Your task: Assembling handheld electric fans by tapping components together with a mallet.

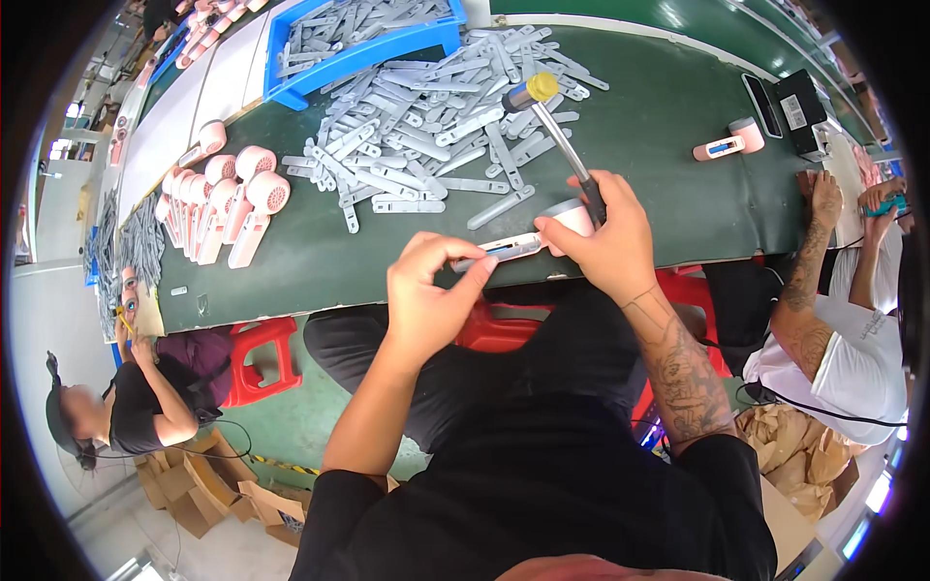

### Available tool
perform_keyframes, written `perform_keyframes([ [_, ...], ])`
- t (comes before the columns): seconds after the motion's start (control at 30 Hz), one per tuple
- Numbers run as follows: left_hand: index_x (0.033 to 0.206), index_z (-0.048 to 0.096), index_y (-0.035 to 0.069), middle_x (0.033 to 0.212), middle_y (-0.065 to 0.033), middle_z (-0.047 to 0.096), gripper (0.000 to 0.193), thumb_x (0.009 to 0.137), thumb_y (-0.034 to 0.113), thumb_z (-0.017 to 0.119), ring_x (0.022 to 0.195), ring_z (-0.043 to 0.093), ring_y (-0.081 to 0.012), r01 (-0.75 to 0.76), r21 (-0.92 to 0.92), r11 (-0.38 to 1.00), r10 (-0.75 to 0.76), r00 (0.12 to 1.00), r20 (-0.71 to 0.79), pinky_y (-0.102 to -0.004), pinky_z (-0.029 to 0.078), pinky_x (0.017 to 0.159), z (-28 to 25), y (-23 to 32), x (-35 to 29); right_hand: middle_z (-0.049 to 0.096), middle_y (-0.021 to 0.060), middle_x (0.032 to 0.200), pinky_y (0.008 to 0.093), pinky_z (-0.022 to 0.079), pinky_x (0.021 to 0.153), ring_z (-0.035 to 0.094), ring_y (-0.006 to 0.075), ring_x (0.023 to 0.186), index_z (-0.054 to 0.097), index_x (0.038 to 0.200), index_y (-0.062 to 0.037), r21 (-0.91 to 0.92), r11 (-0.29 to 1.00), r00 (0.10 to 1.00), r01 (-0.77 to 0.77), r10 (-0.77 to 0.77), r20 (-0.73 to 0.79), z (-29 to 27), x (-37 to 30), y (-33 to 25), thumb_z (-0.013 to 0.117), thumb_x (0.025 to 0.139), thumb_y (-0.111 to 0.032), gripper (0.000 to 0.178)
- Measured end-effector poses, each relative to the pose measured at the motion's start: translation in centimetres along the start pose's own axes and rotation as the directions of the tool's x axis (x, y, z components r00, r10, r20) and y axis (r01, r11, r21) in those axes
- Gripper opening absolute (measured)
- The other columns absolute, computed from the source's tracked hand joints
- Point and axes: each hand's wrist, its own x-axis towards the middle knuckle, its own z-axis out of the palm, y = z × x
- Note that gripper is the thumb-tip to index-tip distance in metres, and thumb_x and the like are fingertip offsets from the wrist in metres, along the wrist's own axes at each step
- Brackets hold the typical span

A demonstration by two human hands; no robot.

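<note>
My left hand [424,290] is closed at the handle of a small pink hair dryer [572,219], its thumb and fingers pinching a grey plastic strip [472,263] along that handle. Round the dryer's head is my right hand [620,242], which also grips a mallet [562,138] with a yellow-capped head pointing up and away. The dryer lies sideways just above the table's near edge, and a blue part shows in its handle. How firmly the strip sits in the handle cannot be seen under my fingers.
Loose grey strips [426,145] are heaped beyond my hands, below a blue bin [368,58] of more strips. Pink dryers [232,208] stand grouped at left; another dryer [731,143] lies at right near a black box [802,111]. People work at both sides.
</note>
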Motion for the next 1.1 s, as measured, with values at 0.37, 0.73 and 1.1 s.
perform_keyframes([
  [0.37,0.107,0.085,0.021,0.086,0.0018,0.057,0.022,0.088,0.011,0.087,0.094,0.057,-0.0237,-0.265,0.343,0.901,0.257,0.964,0.067,-0.0401,0.042,0.085,2.2,0.0,0.6,0.066,0.0081,0.11,0.0363,0.056,0.085,0.066,0.0217,0.098,0.07,0.121,-0.0002,0.041,0.999,1.0,-0.025,0.025,0.011,-0.1,-0.2,0.0,0.099,0.077,-0.028,0.06],
  [0.73,0.102,0.085,0.016,0.089,-0.0008,0.057,0.018,0.085,0.013,0.092,0.088,0.058,-0.0241,-0.166,0.23,0.959,0.181,0.983,-0.043,-0.039,0.047,0.08,3.6,-0.5,0.4,0.066,0.0084,0.111,0.0379,0.057,0.086,0.067,0.0236,0.1,0.07,0.12,-0.001,0.049,0.999,1.0,-0.01,0.01,-0.005,0.0,-0.2,0.2,0.099,0.077,-0.029,0.059],
  [1.1,0.101,0.081,0.004,0.104,-0.0124,0.079,0.011,0.091,0.002,0.085,0.091,0.077,-0.0274,-0.148,0.045,0.988,0.146,0.989,0.031,-0.0376,0.06,0.077,3.6,-0.5,0.9,0.067,0.0094,0.108,0.0428,0.058,0.081,0.071,0.0301,0.096,0.07,0.119,-0.0079,0.01,0.999,0.999,0.04,-0.039,-0.033,0.2,-0.3,0.7,0.098,0.076,-0.038,0.06],
])
